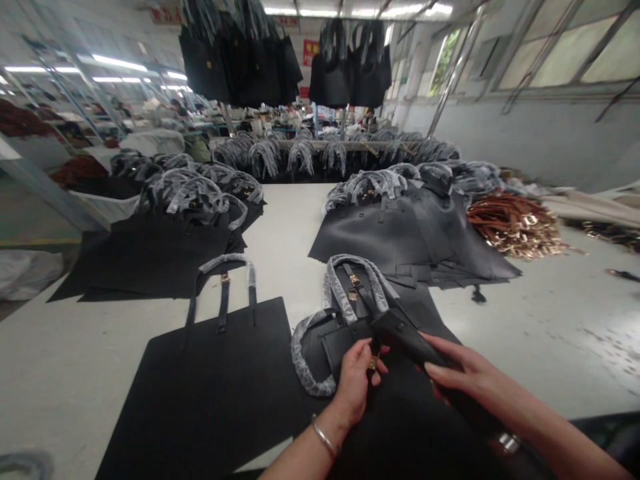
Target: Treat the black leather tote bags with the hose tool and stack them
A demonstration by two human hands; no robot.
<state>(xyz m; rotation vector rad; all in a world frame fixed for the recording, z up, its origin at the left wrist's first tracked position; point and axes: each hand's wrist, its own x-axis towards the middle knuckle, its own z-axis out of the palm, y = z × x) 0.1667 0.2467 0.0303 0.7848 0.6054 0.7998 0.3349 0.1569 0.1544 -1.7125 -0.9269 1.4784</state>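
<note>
Above a white worktable (500,320), a folded black leather-look panel (406,337) slants far-left to near-right — right hand (457,367) clamped round it, left hand (354,375) pinching a gold-coloured metal clasp (373,362).

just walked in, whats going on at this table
A person's left hand holds a small gold-coloured metal fitting, while the right hand grips a long black item too dark to identify. Beside the left hand is a curved, plastic-wrapped handle. Further left, a flat black bag panel lies on the white table, with similar panels piled behind.
</note>
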